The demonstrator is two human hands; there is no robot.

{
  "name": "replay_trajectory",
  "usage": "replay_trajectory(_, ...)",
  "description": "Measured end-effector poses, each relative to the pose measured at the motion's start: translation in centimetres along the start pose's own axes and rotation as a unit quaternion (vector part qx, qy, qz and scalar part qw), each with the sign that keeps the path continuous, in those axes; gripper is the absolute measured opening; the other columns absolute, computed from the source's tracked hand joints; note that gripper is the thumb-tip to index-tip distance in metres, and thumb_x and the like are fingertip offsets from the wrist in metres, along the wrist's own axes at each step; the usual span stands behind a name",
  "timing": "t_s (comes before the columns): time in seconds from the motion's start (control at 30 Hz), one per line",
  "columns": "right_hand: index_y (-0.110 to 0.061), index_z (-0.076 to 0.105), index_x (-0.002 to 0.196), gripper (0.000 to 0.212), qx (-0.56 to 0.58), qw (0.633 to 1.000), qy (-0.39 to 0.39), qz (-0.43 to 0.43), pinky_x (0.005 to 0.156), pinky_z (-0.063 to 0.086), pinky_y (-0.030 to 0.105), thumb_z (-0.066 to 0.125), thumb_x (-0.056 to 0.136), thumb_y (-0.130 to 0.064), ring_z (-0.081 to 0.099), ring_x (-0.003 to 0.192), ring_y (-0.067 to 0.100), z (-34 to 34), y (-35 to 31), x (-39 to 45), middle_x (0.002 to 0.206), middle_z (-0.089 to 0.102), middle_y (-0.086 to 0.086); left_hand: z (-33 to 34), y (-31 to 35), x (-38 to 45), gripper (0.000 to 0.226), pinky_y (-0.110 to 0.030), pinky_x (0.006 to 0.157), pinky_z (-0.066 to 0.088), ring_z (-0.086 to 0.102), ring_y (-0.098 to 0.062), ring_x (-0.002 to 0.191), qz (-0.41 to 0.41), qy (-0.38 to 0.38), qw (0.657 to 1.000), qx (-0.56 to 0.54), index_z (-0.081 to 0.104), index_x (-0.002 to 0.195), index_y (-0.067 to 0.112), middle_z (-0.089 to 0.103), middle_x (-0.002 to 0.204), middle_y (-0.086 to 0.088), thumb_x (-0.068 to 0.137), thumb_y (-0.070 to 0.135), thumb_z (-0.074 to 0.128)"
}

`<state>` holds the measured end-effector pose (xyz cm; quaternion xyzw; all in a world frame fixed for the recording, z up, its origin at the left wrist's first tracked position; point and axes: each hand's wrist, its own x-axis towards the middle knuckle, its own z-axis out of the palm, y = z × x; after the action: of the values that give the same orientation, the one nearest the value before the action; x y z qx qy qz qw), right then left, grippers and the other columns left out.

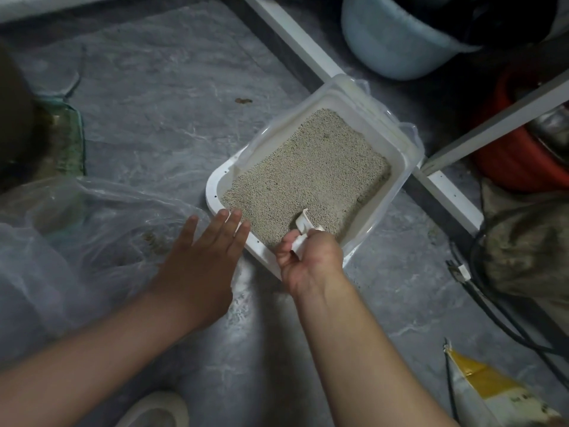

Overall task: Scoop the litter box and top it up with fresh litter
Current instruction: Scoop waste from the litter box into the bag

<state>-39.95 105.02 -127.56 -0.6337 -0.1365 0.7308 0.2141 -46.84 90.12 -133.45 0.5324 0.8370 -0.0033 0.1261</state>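
A grey marbled floor [160, 97] carried everything. A clear plastic bag [77, 229] lay crumpled at the left. The white litter box [215, 192] sat at the centre, filled with pale litter [308, 167]. The left hand [206, 257] hovered flat beside the box's near corner, fingers straight and holding nothing, fingertips over the rim. The right hand [311, 257] curled its fingers round the handle of a white scoop [303, 224], whose front dipped into the litter by the near edge.
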Motion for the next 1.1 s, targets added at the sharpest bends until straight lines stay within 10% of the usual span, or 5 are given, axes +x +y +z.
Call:
replay_trajectory(0.27,-0.005,0.051,0.121,0.033,0.045,0.999,-0.013,-0.012,0.033,0.039,0.017,0.024,0.108,-0.019,0.046,0.037,0.010,2.1,-4.6,3.5,0.072,0.049,0.010,0.5,-0.2,-0.1,0.104,-0.064,0.116,0.023,0.023,-0.029,0.153,0.005,0.016,1.000,0.004,0.031,0.156,0.008,0.022,0.166,-0.013,0.065,0.033,0.072)
replay_trajectory(0.97,-0.009,0.063,0.106,0.036,-0.084,0.986,0.060,-0.127,0.044,0.033,0.024,0.032,0.099,0.009,0.040,0.047,0.012,4.4,-9.8,10.5,0.062,0.050,0.008,-0.3,0.0,0.3,0.103,-0.077,0.101,0.029,0.041,-0.041,0.142,0.017,0.032,0.999,-0.005,0.045,0.146,-0.003,0.035,0.157,-0.025,0.051,0.013,0.084)
replay_trajectory(1.1,-0.005,0.058,0.128,0.034,-0.086,0.989,0.042,-0.116,0.043,0.036,0.020,0.031,0.109,-0.013,0.044,0.049,0.011,4.5,-9.1,11.8,0.067,0.052,0.005,0.0,-0.2,0.2,0.097,-0.075,0.102,0.031,0.041,-0.040,0.142,0.024,0.044,0.999,-0.004,0.047,0.145,-0.004,0.035,0.157,-0.025,0.054,0.010,0.076)
